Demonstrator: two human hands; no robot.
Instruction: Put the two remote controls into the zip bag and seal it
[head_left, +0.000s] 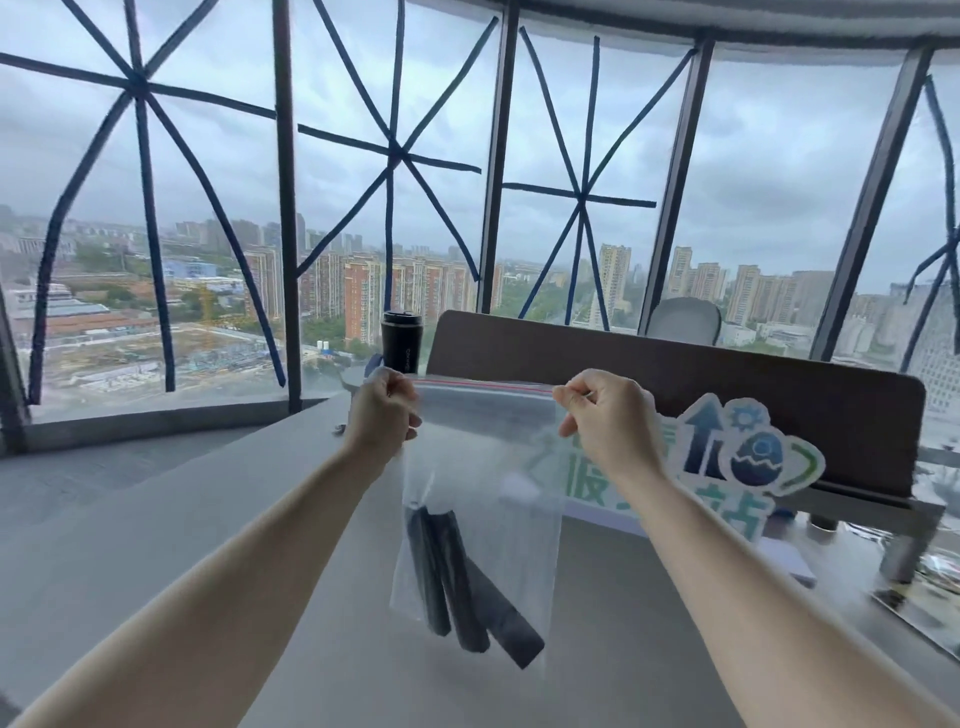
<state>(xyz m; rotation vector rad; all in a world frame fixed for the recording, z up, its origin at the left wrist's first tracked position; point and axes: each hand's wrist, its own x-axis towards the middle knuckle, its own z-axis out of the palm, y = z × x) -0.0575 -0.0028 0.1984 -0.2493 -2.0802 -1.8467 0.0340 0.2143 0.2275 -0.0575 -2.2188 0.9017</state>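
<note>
A clear zip bag (483, 467) hangs in the air above the grey table (156, 519), held up by its top strip. My left hand (384, 410) pinches the strip's left end and my right hand (602, 415) pinches its right end. The red-lined zip edge (483, 385) runs straight between them. Inside, at the bottom of the bag, lie dark remote controls: one (431, 577) stands nearly upright at the left, and another (498, 608) leans down to the right.
A black cup (400, 340) stands at the table's far edge by the window. A dark wooden board (727, 395) with a blue-green paper sign (737, 467) stands at the right. A white chair back (683, 322) shows behind it.
</note>
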